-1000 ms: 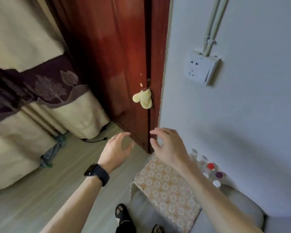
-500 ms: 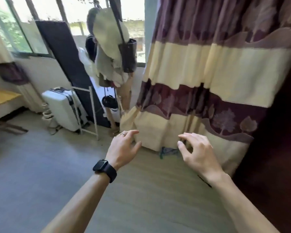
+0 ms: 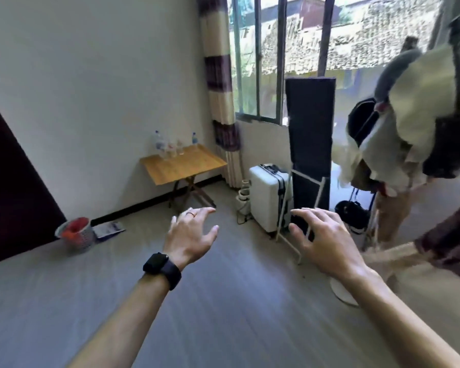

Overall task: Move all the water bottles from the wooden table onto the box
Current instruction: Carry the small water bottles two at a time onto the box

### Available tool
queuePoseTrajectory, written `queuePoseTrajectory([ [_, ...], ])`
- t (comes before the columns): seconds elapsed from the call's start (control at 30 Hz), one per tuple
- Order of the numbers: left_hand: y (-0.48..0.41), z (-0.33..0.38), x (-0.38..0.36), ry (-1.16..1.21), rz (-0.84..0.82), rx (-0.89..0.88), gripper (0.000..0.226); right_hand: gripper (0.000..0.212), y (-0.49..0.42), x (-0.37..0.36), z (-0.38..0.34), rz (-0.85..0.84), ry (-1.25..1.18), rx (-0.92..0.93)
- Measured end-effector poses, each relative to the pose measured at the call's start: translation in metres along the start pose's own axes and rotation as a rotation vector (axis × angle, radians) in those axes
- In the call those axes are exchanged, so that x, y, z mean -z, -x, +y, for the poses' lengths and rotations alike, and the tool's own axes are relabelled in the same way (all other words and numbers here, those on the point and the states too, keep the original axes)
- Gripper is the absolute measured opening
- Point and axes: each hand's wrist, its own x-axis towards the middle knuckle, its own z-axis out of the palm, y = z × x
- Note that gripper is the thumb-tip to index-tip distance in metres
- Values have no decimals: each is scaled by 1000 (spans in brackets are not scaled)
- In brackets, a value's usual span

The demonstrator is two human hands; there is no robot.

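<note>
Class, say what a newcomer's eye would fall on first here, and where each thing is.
The left hand and right hand, open and empty, reach forward in the foreground. Beyond them a wooden table stands against the wall, water bottles clustered at its back edge. A white suitcase stands to its right.

Plain white wall meets a grey floor. Daylight comes through a barred window with a striped curtain at its left edge. Below it stand a white suitcase and a tall black panel; clothes hang at right
</note>
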Motion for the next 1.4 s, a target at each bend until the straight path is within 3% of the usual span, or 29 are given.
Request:
queuePoseTrajectory([
  [0.23, -90, -61, 15, 40, 29, 170, 48, 42, -135, -59, -36, -25, -90, 167],
  [0.5, -214, -87, -4, 119, 119, 294, 50, 42, -302, -109, -25, -60, -154, 261],
  [0.6, -260, -97, -11, 111, 169, 303, 40, 41, -363, -130, -17, -55, -190, 274],
  [0.97, -421, -179, -78, 148, 217, 361, 39, 40, -526, -262, -4, -141, -198, 298],
  [1.4, -688, -344, -134, 172, 182, 351, 39, 42, -786, -407, -27, -103, -143, 270],
])
